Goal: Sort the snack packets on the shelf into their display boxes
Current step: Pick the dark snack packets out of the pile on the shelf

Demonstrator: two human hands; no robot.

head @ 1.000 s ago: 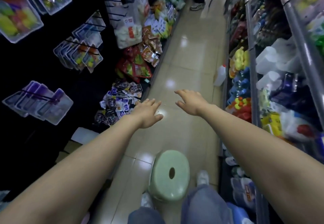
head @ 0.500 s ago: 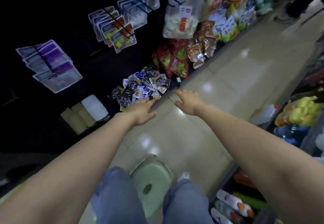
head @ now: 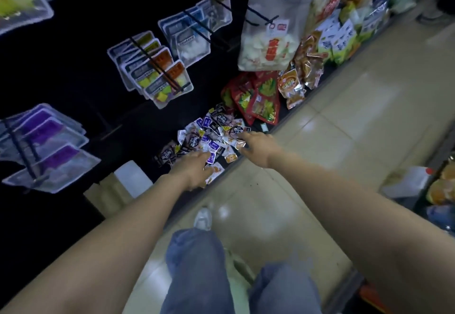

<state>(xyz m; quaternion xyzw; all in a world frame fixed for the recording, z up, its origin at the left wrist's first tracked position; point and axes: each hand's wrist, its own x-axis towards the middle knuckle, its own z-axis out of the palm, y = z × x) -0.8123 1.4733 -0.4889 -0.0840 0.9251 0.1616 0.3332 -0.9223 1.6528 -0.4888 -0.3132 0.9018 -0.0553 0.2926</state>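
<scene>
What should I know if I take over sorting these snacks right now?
Left hand: open, fingers over the near edge of the pile of small packets, holding nothing.
Right hand: open, fingertips at the pile's right side, holding nothing.
The pile lies mixed, low down beside the red packets.
Done: nothing sorted yet.
Left: everything; display boxes cannot be made out here.

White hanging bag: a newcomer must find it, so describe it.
Find the dark peg wall left of the tiled aisle. The white hanging bag hangs above the red packets, bulkier than the flat pouches to its left, with a red label.
</scene>
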